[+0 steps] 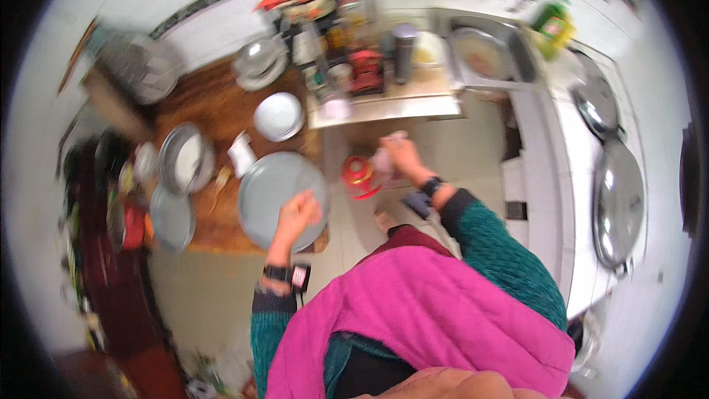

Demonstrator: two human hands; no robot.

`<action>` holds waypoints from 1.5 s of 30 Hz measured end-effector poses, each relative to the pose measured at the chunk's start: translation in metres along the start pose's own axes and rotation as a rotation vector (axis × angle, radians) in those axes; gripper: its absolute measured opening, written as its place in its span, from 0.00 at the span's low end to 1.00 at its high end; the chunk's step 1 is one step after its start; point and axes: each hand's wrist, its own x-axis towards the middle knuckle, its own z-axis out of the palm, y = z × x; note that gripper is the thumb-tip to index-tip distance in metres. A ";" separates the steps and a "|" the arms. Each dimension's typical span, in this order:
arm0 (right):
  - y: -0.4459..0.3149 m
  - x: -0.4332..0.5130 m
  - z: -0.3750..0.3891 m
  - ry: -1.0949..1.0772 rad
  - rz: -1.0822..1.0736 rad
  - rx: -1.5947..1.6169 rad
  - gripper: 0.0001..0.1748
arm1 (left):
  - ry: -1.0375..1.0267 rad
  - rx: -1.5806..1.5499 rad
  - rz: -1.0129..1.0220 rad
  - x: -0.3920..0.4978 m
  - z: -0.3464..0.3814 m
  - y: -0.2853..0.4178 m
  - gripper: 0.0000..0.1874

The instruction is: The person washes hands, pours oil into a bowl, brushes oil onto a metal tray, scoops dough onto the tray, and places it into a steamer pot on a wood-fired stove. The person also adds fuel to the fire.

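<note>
My left hand (299, 214) hovers over a large round grey metal tray (271, 177), with the fingers curled and nothing visible in them. The tray lies at the near right corner of a wooden table (221, 233). In my right hand (403, 153) is a pale pink cloth (384, 164), hanging above the floor. Just left of the cloth, lower down, shows a red round object (359, 176), too blurred to name. Behind the tray are a white bowl (278, 116) and a crumpled white cloth or paper (242, 155).
A metal pot (186, 158) with white contents and a grey plate (172, 217) are on the table's left. A counter edge (388, 112) bears jars and a dark tumbler (404, 52). Beyond is a steel sink (518, 58). A stove with steel lids (619, 205) is at right.
</note>
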 end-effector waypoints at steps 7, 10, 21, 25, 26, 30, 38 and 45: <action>0.063 -0.028 -0.012 -0.061 0.180 -0.001 0.19 | 0.460 -0.334 -0.196 0.112 -0.092 0.026 0.36; 0.071 -0.036 -0.015 -0.105 0.392 0.174 0.16 | 0.646 -0.330 -0.204 0.152 -0.101 0.033 0.36; 0.096 -0.015 -0.041 -0.016 0.363 0.196 0.13 | 0.517 -0.323 -0.414 0.249 -0.102 0.044 0.28; 0.103 -0.009 -0.049 -0.019 0.420 0.088 0.12 | 0.438 -0.215 -0.524 0.265 -0.109 0.040 0.18; 0.103 -0.007 -0.050 -0.036 0.445 0.082 0.12 | 0.453 -0.255 -0.529 0.266 -0.112 0.039 0.18; 0.099 0.002 -0.047 -0.079 0.503 0.082 0.11 | 0.498 -0.242 -0.469 0.264 -0.120 0.050 0.17; 0.089 0.024 -0.017 -0.191 0.401 0.187 0.12 | 0.520 -0.503 -0.149 0.168 -0.099 0.080 0.21; 0.004 0.035 0.040 -0.539 0.486 0.356 0.13 | 0.492 -0.928 0.240 0.012 -0.063 0.067 0.29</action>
